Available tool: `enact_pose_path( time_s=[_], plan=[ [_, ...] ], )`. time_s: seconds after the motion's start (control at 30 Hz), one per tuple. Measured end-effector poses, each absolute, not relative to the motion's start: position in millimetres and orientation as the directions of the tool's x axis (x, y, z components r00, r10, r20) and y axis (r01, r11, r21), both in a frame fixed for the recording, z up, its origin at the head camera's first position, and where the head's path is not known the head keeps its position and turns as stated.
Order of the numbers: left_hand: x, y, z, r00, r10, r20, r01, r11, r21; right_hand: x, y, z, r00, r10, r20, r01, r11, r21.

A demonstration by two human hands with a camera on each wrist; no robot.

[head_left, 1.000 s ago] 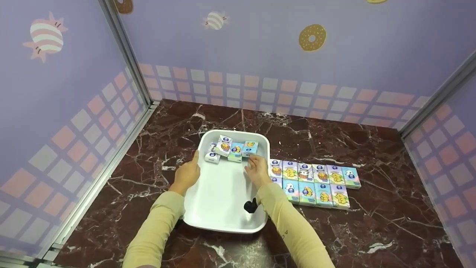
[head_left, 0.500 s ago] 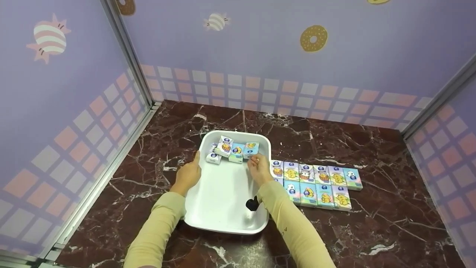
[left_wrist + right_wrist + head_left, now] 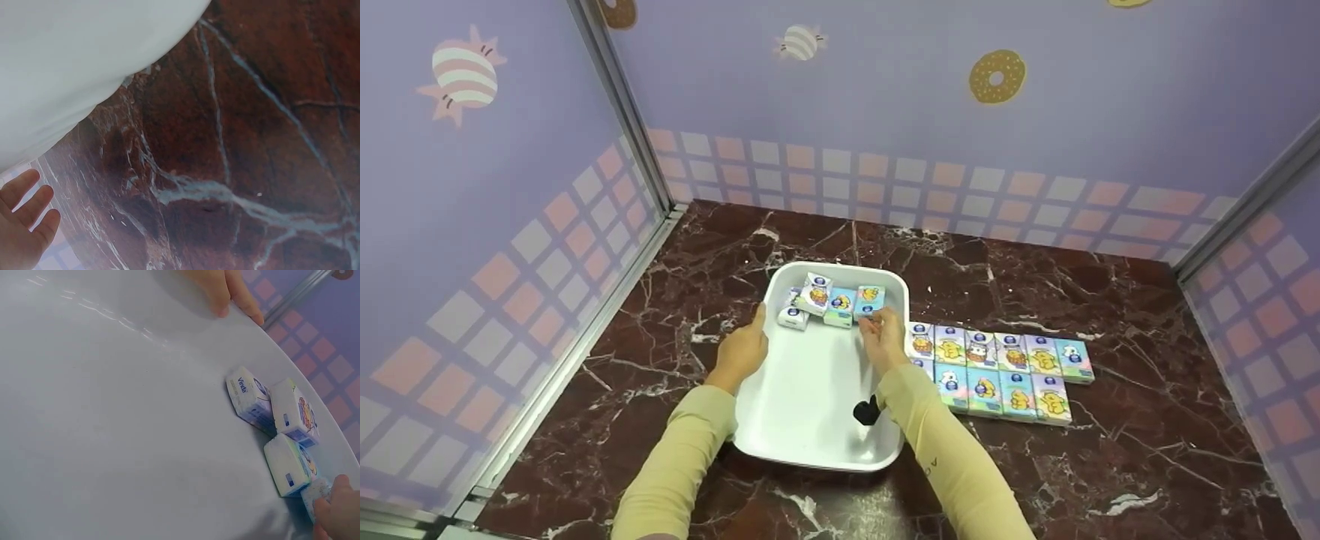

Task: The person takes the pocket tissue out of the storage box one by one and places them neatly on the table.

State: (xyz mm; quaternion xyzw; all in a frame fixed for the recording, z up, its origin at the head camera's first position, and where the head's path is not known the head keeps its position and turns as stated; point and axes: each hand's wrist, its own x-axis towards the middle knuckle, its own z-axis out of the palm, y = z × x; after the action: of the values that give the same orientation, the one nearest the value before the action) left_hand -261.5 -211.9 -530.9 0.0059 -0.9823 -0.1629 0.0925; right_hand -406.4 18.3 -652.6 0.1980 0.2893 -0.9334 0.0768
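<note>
My left hand [image 3: 741, 351] is at the left rim of a white tray [image 3: 802, 397]. In the right wrist view its thumb lies inside the rim and a finger outside; the left wrist view shows other fingers [image 3: 42, 208] apart below the wall. Inside the tray's far right corner, my right hand [image 3: 885, 337] holds the near end of a blue pocket-tissue pack [image 3: 870, 299], its fingers partly covering it. To the left are a green-blue tissue pack [image 3: 840, 306], a tilted white-purple pack [image 3: 816, 292] and a Vinda pack [image 3: 247, 396] partly beneath that one.
Several tissue packs [image 3: 1012, 375] lie in two rows against the tray's right side, on a dark red marble surface [image 3: 1110, 465]. Purple patterned walls [image 3: 885, 90] enclose the back and sides. A black object [image 3: 867, 411] hangs beside the right wrist.
The blue pack's top shows more fully as it lies flatter in the corner. My right hand has shifted only slightly at its near end. The left hand stays at the rim.
</note>
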Motion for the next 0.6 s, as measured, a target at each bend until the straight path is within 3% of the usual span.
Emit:
enact_pose_path(
  time_s=[0.17,0.27,0.4,0.6],
  plan=[
    [-262,-211,-530,-0.982,-0.042,0.184,0.019,0.948,0.317,-331,12,-534,-0.881,0.013,-0.472,0.303,-0.751,-0.587],
    [-261,-211,-529,-0.983,-0.040,0.180,0.019,0.949,0.315,-315,14,-510,-0.881,-0.011,-0.473,0.331,-0.729,-0.599],
    [-261,-210,-529,-0.983,-0.039,0.181,0.020,0.951,0.309,-327,12,-523,-0.871,0.013,-0.492,0.294,-0.788,-0.541],
    [-261,-210,-530,-0.985,-0.037,0.171,0.017,0.954,0.301,-370,11,-589,-0.890,0.050,-0.453,0.225,-0.816,-0.533]
  ],
)
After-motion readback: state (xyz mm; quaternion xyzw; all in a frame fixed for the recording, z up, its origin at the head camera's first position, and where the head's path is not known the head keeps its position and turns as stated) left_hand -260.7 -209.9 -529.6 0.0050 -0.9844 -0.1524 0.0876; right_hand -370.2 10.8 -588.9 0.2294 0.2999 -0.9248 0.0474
